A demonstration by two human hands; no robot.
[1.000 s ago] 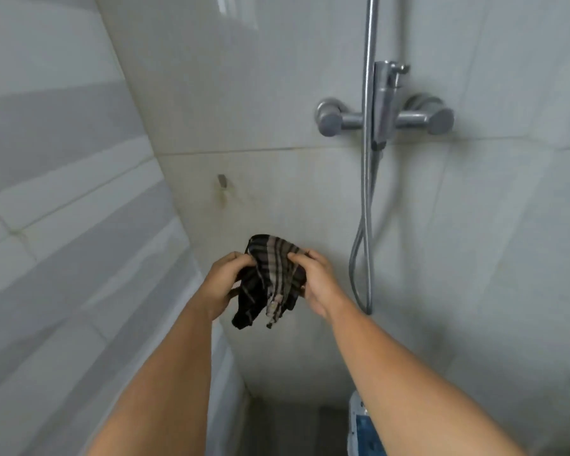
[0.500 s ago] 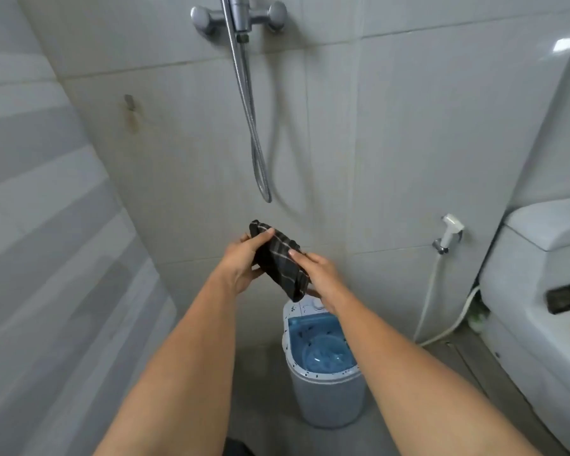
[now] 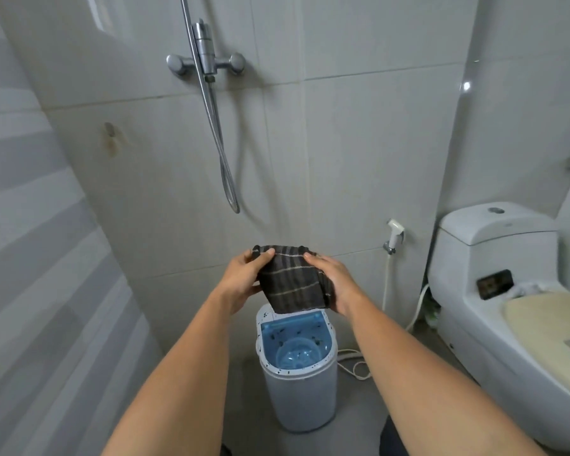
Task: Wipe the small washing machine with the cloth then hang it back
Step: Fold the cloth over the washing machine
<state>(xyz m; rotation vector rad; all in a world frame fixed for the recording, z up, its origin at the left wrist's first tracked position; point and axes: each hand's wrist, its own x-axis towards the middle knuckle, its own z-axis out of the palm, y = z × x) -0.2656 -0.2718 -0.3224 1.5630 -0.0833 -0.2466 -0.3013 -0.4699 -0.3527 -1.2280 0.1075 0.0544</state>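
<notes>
A dark plaid cloth [image 3: 290, 281] with pale stripes is held folded in front of me. My left hand [image 3: 244, 279] grips its left edge and my right hand [image 3: 334, 281] grips its right edge. Below the cloth, on the floor, stands the small washing machine [image 3: 298, 386], grey-bodied with a white rim and a see-through blue lid. The cloth hangs a little above the machine's back edge and hides part of its top panel. A small hook [image 3: 110, 130] sticks out of the tiled wall at upper left, with a rusty stain under it.
A shower mixer [image 3: 206, 62] and its looping hose [image 3: 226, 172] hang on the wall above the machine. A white toilet [image 3: 507, 291] stands at right, a dark object on it. A bidet sprayer [image 3: 395, 236] and white cable lie between toilet and machine. A striped wall runs along the left.
The view has tilted down from the wall to the floor, bringing the washing machine and toilet into sight. Both hands have refolded the cloth into a flatter pad and lowered it toward the machine.
</notes>
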